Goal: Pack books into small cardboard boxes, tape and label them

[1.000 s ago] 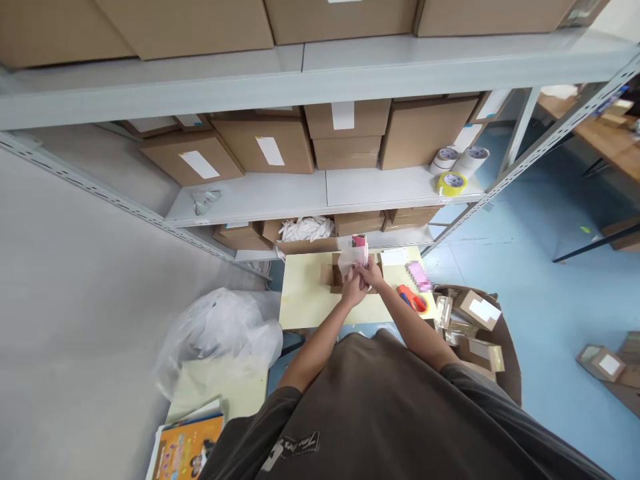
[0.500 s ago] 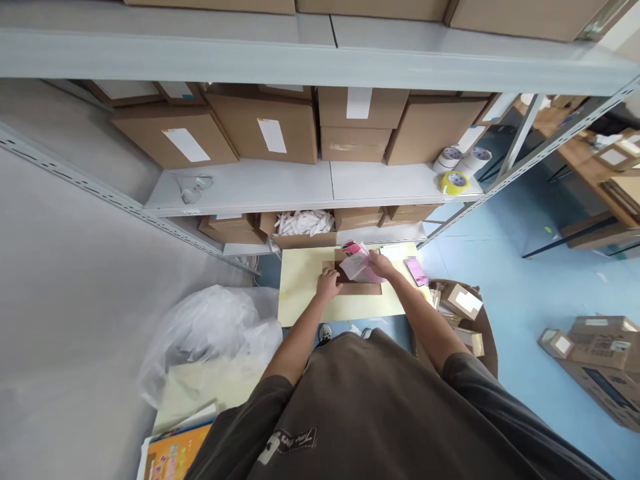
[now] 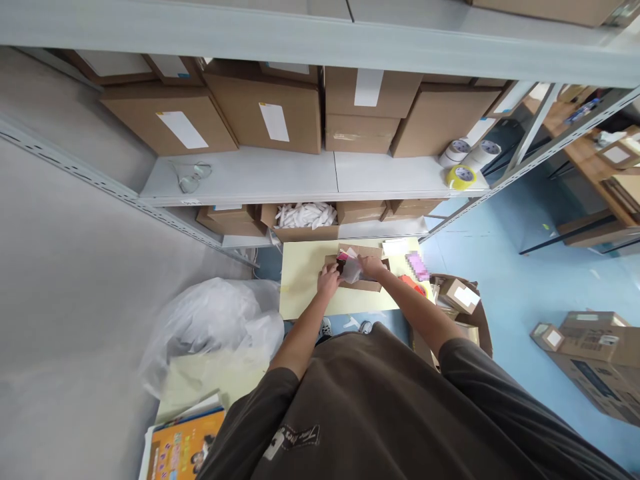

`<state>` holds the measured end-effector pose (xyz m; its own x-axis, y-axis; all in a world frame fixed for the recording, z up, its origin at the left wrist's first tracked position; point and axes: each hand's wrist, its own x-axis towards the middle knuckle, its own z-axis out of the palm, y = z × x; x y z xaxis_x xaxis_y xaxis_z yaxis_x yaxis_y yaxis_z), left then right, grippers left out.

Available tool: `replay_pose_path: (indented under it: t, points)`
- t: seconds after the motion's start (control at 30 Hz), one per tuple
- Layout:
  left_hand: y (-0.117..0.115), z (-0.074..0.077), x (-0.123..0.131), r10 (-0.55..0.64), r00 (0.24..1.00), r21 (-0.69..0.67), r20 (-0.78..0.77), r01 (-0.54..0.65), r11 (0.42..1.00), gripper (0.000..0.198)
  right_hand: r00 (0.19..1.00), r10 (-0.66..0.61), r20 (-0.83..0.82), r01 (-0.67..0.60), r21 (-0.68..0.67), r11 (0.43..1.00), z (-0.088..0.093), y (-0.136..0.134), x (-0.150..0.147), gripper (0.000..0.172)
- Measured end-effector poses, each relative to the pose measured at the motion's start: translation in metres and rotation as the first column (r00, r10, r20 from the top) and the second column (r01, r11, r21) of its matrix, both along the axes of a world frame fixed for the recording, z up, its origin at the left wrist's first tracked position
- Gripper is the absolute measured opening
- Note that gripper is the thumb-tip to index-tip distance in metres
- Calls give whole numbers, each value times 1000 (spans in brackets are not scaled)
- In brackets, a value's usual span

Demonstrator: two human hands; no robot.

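An opened small cardboard box (image 3: 367, 286) lies on the pale yellow table (image 3: 300, 293) in front of me. My right hand (image 3: 373, 267) is closed on a translucent plastic bag (image 3: 352, 271) with something pink and red at its far end, low over the box opening. Curled over the left side of the box are the fingers of my left hand (image 3: 329, 279). Just right of the box are an orange-red tape dispenser (image 3: 413, 285) and a pink phone-shaped item (image 3: 417, 265), partly blurred out. What the bag holds is hard to make out.
Shelving ahead carries cardboard boxes (image 3: 275, 127), glasses (image 3: 194, 177) and a yellow tape roll (image 3: 461, 177). A lower open box holds crumpled white material (image 3: 307, 215). To the right stands a carton of small boxes (image 3: 483, 327); to the left, a large plastic sack (image 3: 220, 327).
My right hand has lowered the plastic bag down into the box opening. The orange-red tape dispenser has come into sight beside my right forearm. The whole view has tilted slightly.
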<state>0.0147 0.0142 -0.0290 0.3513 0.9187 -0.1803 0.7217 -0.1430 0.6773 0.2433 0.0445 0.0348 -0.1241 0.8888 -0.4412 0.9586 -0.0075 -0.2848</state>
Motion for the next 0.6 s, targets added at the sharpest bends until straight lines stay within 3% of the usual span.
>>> replay_pose_path:
  t: [0.23,0.6]
  points:
    - [9,-6,4,60,995,-56,74,-56,997,10,982,127,139,-117,-81,990,2,-2,-13,68]
    - [6,-6,1,36,999,-28,-14,-36,999,14,987,138,80,-135,-48,990,-5,-1,-19,64]
